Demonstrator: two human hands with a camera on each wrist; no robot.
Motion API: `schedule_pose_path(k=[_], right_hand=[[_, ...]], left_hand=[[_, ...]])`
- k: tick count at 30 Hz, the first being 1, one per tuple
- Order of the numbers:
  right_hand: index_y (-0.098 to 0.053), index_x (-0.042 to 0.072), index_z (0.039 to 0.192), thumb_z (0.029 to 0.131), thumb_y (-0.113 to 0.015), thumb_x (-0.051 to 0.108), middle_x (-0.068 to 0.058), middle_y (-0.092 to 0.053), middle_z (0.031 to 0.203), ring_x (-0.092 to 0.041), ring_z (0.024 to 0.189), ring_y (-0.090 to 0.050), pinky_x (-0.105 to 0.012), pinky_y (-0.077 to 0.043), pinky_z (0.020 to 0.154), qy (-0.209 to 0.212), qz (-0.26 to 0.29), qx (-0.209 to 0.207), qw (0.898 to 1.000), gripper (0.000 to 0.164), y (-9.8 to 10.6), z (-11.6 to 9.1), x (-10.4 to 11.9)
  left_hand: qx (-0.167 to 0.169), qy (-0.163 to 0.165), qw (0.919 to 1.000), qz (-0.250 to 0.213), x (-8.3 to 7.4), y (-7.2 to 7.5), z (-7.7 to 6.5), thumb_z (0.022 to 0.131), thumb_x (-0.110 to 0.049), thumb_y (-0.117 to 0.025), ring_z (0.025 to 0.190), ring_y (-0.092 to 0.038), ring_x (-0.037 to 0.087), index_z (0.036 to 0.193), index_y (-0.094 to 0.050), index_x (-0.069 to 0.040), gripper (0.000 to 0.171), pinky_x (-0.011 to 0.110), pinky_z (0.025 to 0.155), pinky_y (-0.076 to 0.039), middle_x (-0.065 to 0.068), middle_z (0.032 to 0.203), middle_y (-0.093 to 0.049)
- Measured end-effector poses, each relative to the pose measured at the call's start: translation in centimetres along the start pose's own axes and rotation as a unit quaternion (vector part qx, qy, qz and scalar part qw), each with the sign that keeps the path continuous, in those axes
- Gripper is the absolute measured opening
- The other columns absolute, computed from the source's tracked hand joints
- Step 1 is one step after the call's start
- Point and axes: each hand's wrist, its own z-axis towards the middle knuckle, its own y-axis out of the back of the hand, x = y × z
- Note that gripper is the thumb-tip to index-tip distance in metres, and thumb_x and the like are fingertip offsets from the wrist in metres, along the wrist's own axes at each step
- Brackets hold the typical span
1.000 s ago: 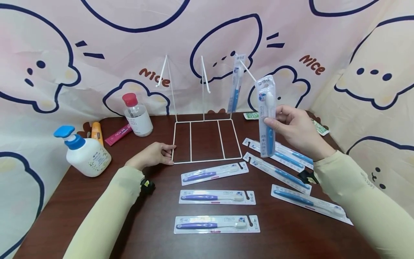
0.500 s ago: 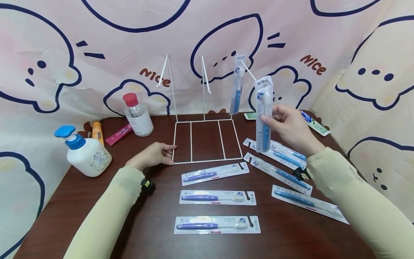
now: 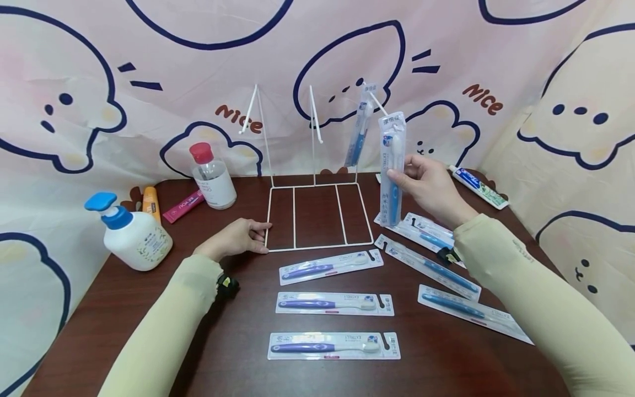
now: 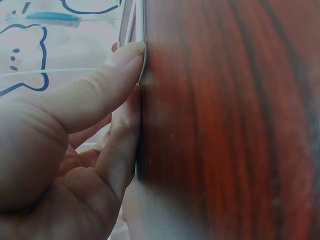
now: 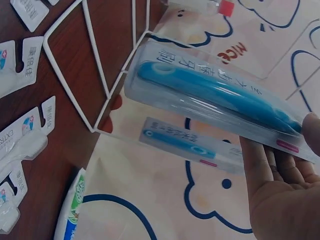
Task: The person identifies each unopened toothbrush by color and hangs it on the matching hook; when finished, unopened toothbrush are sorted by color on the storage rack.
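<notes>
My right hand point(image 3: 430, 184) pinches a packaged blue toothbrush point(image 3: 393, 171) between thumb and fingers, upright in its clear blister pack. Its top is by the front end of the rack's right hook; I cannot tell whether the hook has entered the slot. Another packaged blue toothbrush point(image 3: 358, 135) hangs farther back on that hook, tilted. My left hand point(image 3: 237, 239) holds the front left corner of the white wire rack point(image 3: 317, 247), thumb and fingers at the wire in the left wrist view. The rack's left hook point(image 3: 249, 109) and middle hook point(image 3: 315, 114) carry nothing.
Packaged purple toothbrushes point(image 3: 334, 304) lie in front of the rack; packaged blue ones point(image 3: 429, 267) lie at the right. A pump bottle point(image 3: 136, 240), a red-capped bottle point(image 3: 215, 184), an orange tube point(image 3: 150, 203) and a pink tube point(image 3: 183, 207) stand or lie left. Toothpaste point(image 3: 478, 187) lies back right.
My right hand has moved left with the packaged toothbrush, closer to the right hook's line. The hanging toothbrush has swung slightly. My left hand stays at the rack's corner.
</notes>
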Motion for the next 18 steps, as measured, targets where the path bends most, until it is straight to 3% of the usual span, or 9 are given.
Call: schedule_pose_path(k=[11,18], right_hand=[[-0.052,0.016,0.127,0.086,-0.057,0.042,-0.005,-0.056,0.126,-0.021,0.109,-0.056,-0.046,-0.044,0.088,0.0,0.003,-0.006,1.0,0.049,-0.7,4.6,-1.3],[-0.052,0.013,0.124,0.086,-0.057,0.042,-0.007,-0.055,0.126,-0.022,0.11,-0.056,-0.045,-0.043,0.089,0.001,0.002,-0.002,1.0,0.049,-0.6,6.4,-1.5]], left_hand=[[0.003,0.008,1.0,0.0,0.0,0.1,-0.1,0.068,-0.026,-0.081,0.086,-0.054,0.021,0.134,-0.05,-0.017,0.073,0.032,0.077,-0.045,0.006,0.098,-0.06],[0.0,0.011,0.9998,-0.018,-0.1,0.1,-0.2,0.069,-0.023,-0.081,0.089,-0.055,0.021,0.133,-0.051,-0.017,0.071,0.032,0.078,-0.047,0.004,0.103,-0.06]])
